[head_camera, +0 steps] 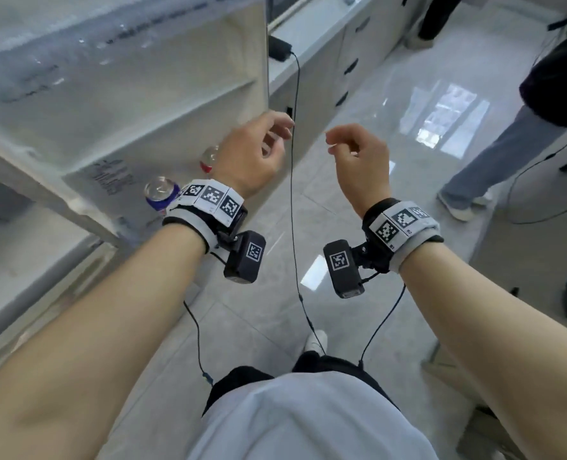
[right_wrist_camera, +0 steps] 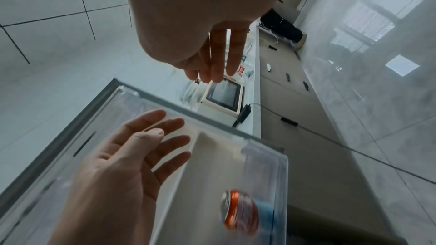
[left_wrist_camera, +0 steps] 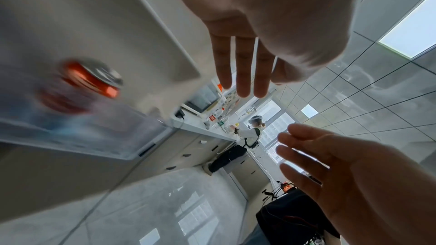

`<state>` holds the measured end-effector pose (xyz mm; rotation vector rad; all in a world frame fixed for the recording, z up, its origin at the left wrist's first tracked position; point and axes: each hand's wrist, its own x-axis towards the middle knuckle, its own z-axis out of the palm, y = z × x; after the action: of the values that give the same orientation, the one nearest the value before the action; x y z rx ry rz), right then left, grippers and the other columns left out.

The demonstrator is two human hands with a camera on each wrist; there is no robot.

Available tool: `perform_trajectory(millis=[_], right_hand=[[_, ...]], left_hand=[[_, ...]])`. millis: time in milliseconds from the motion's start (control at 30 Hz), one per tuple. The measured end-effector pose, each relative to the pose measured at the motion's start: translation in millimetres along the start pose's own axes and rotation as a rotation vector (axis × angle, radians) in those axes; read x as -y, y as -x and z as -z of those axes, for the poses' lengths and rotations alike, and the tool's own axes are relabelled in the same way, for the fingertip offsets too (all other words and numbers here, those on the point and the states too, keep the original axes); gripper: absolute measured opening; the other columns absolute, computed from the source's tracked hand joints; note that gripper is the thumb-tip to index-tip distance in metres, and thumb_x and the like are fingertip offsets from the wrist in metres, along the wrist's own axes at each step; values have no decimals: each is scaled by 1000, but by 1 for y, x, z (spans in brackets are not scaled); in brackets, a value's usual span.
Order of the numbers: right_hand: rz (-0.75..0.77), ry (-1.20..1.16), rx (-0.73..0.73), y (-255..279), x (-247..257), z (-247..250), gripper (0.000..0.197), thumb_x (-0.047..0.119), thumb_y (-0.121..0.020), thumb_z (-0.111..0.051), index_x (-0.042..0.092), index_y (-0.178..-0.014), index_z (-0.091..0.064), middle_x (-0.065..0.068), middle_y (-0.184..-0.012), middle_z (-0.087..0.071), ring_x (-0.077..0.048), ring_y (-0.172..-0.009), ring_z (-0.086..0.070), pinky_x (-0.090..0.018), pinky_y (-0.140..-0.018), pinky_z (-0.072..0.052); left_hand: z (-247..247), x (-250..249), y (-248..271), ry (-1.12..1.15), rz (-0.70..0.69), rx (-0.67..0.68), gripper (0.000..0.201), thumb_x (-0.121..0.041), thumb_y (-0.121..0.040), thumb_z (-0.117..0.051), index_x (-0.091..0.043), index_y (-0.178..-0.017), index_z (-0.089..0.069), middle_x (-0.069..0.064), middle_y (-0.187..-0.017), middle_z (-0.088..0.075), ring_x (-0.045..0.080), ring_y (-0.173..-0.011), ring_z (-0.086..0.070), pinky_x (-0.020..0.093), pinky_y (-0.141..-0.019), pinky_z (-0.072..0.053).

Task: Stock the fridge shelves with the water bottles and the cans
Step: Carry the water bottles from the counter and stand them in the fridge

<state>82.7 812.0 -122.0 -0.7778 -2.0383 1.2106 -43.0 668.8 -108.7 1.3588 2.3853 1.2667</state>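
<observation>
In the head view, the fridge door shelf (head_camera: pixel 86 174) is seen at about 9 o'clock of the left hand (head_camera: pixel 254 154), and two cans are held in it: a blue can (head_camera: pixel 161 194) at 8 o'clock of that hand and a red can (head_camera: pixel 209 158) just beyond it, partly hidden by the hand. Printed lines are carried on the clear shelf front, but they are too blurred to be read, and no brand can be made out on either can. No water bottle can be made out in any view. Nothing is held by the left hand; its grip is loosely curled in the head view and shown relaxed and spread in the right wrist view. The right hand (head_camera: pixel 362 161) is raised at 3 o'clock of the left, apart from it, its grip likewise slack and empty. A thin black cable (head_camera: pixel 293 200) is seen hanging between the two hands. Only the wrist views show a small white appliance (right_wrist_camera: pixel 224 96) on the tabletop (right_wrist_camera: pixel 256 81) beyond the fridge, and the red can (right_wrist_camera: pixel 240 210) from its side, behind the clear shelf wall. Only the left wrist view shows a distant person (left_wrist_camera: pixel 250 135) at that tabletop.
</observation>
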Motion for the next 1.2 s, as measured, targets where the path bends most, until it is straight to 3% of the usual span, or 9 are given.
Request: perform_trajectory(millis=[167, 333, 433, 533, 700, 800, 900, 1067, 1200], right_hand=[[-5, 11, -25, -75, -41, 51, 29, 3, -86, -48, 18, -93, -71, 12, -85, -68, -12, -87, -69, -27, -83, -55], [0, -6, 6, -143, -79, 66, 27, 4, -86, -49, 18, -94, -71, 12, -86, -68, -7, -82, -64, -15, -75, -48], [-1, -25, 46, -188, -100, 61, 26, 3, -87, -49, 17, -94, -71, 10, -85, -67, -7, -81, -63, -6, -71, -42], [14, -18, 108, -242, -120, 51, 26, 3, -88, -50, 19, -95, -69, 9, -87, -66, -8, -84, -63, -3, -72, -42], [21, 53, 183, -342, -154, 29, 26, 8, -86, -48, 25, -92, -66, 17, -86, -64, -5, -85, -66, -15, -77, -49], [29, 120, 235, -400, -165, 20, 27, 8, -86, -49, 23, -95, -69, 18, -87, -65, 4, -81, -60, -10, -76, -45], [44, 120, 266, -456, -162, 8, 27, 7, -87, -49, 21, -98, -70, 17, -90, -66, 1, -83, -61, -11, -76, -46], [73, 53, 321, -532, -151, -28, 29, 5, -87, -47, 21, -98, -70, 14, -91, -68, -4, -87, -64, -20, -82, -53], [129, 29, 454, -583, -142, -72, 29, 4, -89, -47, 16, -102, -70, 11, -96, -69, -5, -91, -65, -24, -87, -53]], left_hand=[[-68, -27, -76, 47, -18, -29, 29, -17, -92, -50, -17, -118, -62, -8, -104, -70, 9, -90, -65, 33, -82, -56], [-110, -18, -141, 37, -2, -38, 32, -16, -89, -52, -16, -119, -62, -5, -114, -65, 10, -102, -62, 34, -89, -55], [-130, 1, -181, -20, 16, -75, 34, -16, -87, -53, -16, -120, -61, -4, -121, -60, 9, -109, -56, 22, -93, -48], [-151, 23, -227, -16, 62, -128, 34, -13, -85, -53, -14, -119, -61, -7, -116, -57, 6, -107, -53, 16, -92, -43], [-185, 61, -315, 27, 195, -154, 37, -16, -84, -52, -17, -120, -61, -5, -118, -60, 9, -107, -56, 24, -91, -48], [-195, 77, -365, 47, 256, -153, 38, -16, -84, -51, -17, -121, -60, -4, -117, -58, 12, -107, -56, 29, -91, -50], [-191, 90, -413, 69, 289, -191, 37, -16, -84, -50, -16, -119, -61, -7, -112, -55, 13, -105, -57, 32, -92, -51], [-173, 119, -478, 87, 375, -302, 34, -14, -88, -52, -16, -120, -61, -4, -117, -60, 8, -101, -57, 29, -92, -52], [-163, 153, -513, 130, 499, -433, 34, -14, -89, -49, -21, -120, -61, -7, -118, -63, 5, -101, -60, 24, -89, -53]])
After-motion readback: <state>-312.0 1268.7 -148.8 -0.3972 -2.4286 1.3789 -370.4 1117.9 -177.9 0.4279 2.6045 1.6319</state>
